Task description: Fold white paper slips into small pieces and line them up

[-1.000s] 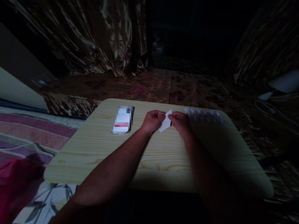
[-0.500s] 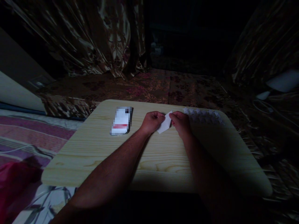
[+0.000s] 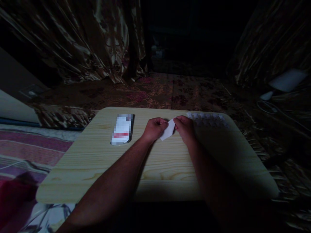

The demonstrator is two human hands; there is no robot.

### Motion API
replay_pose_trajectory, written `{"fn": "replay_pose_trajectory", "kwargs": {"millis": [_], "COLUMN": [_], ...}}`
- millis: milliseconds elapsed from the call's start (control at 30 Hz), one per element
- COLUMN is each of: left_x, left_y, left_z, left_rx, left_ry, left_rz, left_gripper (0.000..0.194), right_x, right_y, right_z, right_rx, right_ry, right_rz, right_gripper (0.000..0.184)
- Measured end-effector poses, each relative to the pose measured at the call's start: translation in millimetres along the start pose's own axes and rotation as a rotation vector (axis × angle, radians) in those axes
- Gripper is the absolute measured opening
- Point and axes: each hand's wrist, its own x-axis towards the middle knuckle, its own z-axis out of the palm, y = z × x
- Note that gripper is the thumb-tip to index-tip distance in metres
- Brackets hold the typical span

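Observation:
A small piece of folded white paper point(image 3: 167, 131) is held between both hands, a little above the wooden table point(image 3: 167, 161). My left hand point(image 3: 155, 128) pinches its left edge with thumb and fingers. On the other side, my right hand point(image 3: 184, 127) grips the upper right corner between thumb and forefinger. The paper has slanted edges, and its lower tip points down to the left. Just beyond the right hand stand several small folded white paper pieces point(image 3: 206, 119) in two rows, dim in the shadow.
Left of the hands, a stack of white sheets with a red band point(image 3: 121, 129), partly pixelated, lies on the table. A white lamp point(image 3: 288, 80) with a cable stands at the right. Striped bedding point(image 3: 31, 145) borders the table's left side; patterned curtains point(image 3: 109, 42) hang behind.
The whole view has shifted slightly, so the table and hands sit a little farther left. Both hands keep hold of the paper, with its pose nearly the same.

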Motion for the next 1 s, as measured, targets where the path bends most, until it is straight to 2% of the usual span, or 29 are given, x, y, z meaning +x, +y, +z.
{"fn": "replay_pose_trajectory", "kwargs": {"millis": [400,567,1000], "left_x": [0.3,0.8,-0.5], "left_y": [-0.6,-1.5,3.2], "left_z": [-0.9,-1.8,0.4], "left_rx": [0.025,0.026,0.024], "left_ry": [0.014,0.003,0.016], "left_rz": [0.008,0.031,0.001], "left_gripper": [0.027,0.028,0.030], "right_x": [-0.6,-2.1,-2.6], "right_y": [-0.7,-1.5,-4.2], "right_z": [-0.5,1.4,1.1], "right_rx": [0.054,0.039,0.040], "right_ry": [-0.052,-0.125,-0.118], "right_rz": [0.018,0.044,0.036], "right_gripper": [0.027,0.026,0.027]}}
